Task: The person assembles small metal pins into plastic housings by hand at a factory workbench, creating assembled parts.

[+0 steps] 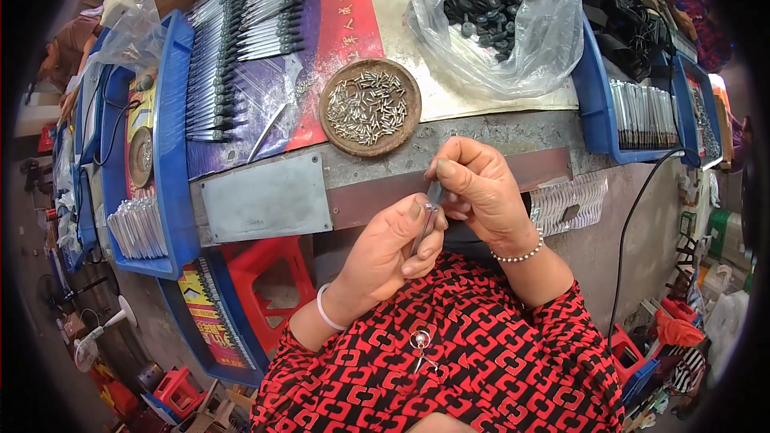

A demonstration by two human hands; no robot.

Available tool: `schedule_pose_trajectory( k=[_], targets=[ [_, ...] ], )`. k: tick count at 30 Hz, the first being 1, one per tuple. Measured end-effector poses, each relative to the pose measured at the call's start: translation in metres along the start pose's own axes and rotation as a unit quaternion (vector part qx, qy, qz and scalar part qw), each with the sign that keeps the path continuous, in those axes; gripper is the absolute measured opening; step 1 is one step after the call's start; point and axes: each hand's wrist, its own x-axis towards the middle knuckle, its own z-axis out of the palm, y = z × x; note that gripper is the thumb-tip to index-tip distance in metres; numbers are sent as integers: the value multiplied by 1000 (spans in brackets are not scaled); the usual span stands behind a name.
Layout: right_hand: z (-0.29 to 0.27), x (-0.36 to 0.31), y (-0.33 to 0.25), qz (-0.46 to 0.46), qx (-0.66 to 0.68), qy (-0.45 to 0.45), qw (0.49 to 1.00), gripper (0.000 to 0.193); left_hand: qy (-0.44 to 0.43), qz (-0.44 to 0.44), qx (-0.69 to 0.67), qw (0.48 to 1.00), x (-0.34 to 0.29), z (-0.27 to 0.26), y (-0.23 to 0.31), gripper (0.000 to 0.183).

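Close in front of my body, my left hand (389,242) is closed round a slim clear-and-silver rod (424,230), which stands tilted in the fingers. My right hand (485,191) pinches a small dark cap-like piece (435,192) at the rod's upper end; whether the two parts are joined cannot be made out. Just beyond the hands on the bench sits a round brown bowl (330,130) of small silver pins (369,107). Farther back, a clear plastic bag (553,48) lies open with many black rounded pieces (484,6) inside.
Rows of slim silver rods with black ends (212,72) cover the bench's left side. Blue trays with more rods stand at the left (180,192) and right (597,104). A metal plate (266,197) is fixed to the front edge. Below is a red stool (265,265); a black cable (630,232) hangs at right.
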Motion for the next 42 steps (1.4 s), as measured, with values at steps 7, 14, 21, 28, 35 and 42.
schedule_pose_trajectory(
  k=[7,14,21,28,35,42],
  targets=[
    [1,2,-1,10,-17,-2,1000,22,4,-5,12,1000,-2,1,1,31],
    [11,-1,13,0,-54,15,998,21,29,11,47,998,-2,2,-3,38],
    [10,-3,9,6,32,76,997,25,-6,-2,-2,1000,-3,-1,0,32],
    [25,-8,6,-13,-95,20,995,22,0,14,-4,1000,-9,-6,-3,33],
    [29,-6,13,-25,-136,5,990,20,4,0,-22,1000,-14,-12,0,37],
    [30,-10,20,50,-186,-48,980,18,-5,88,-77,993,-30,-31,30,35]
  ],
)
